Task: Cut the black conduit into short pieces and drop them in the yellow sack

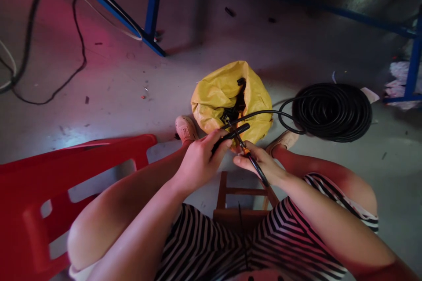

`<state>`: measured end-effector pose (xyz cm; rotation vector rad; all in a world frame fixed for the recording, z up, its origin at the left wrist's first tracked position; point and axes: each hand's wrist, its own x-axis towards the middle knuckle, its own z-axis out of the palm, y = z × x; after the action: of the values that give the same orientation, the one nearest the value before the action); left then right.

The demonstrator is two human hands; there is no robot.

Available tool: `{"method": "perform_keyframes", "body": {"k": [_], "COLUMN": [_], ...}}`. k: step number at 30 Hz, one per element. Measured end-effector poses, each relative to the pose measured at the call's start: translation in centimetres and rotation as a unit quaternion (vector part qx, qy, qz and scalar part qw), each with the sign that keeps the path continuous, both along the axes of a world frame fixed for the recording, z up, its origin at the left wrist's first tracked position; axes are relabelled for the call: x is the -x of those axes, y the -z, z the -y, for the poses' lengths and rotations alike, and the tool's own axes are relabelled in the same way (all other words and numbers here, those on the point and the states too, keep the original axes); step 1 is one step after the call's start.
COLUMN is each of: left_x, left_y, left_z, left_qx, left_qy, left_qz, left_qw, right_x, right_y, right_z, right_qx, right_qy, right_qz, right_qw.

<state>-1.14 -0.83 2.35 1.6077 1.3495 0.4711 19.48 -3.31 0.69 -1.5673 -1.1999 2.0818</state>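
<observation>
My left hand [201,158] is closed around a short ribbed black tube [242,129], whose end sticks out to the right past my fingers. It also touches or grips a thinner black hose [253,114] that runs in from the coil; my fingers hide exactly how. My right hand [260,162] is wrapped round a cutting tool with black-and-orange handles [259,169], perhaps scissors or pliers. Its metal jaws reach up to the hose and tube by my left fingertips. Just beyond both hands a yellow bag [214,85] stands open on the floor, with black pieces [234,112] inside.
A coil of black hose [356,112] lies on the floor at right. A red plastic chair [82,158] is at left, and a wooden stool [242,214] is under me. Blue metal frames [153,4] stand at the back; dark cables [77,22] trail at upper left.
</observation>
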Motion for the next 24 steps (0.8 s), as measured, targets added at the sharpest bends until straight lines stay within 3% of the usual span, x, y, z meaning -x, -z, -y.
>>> {"method": "perform_keyframes", "body": {"k": [14, 24], "left_x": [-0.32, 0.01], "left_y": [0.19, 0.65], "left_z": [-0.25, -0.30], "left_qx": [0.012, 0.017], "left_qy": [-0.011, 0.058], "left_qz": [0.014, -0.059], "left_qw": [1.000, 0.996], "right_x": [0.04, -0.35], "right_y": [0.16, -0.50], "right_z": [-0.13, -0.98], "right_qx": [-0.001, -0.004], "right_qy": [0.006, -0.050], "right_qz": [0.005, 0.016], "right_qw": [1.000, 0.999]}}
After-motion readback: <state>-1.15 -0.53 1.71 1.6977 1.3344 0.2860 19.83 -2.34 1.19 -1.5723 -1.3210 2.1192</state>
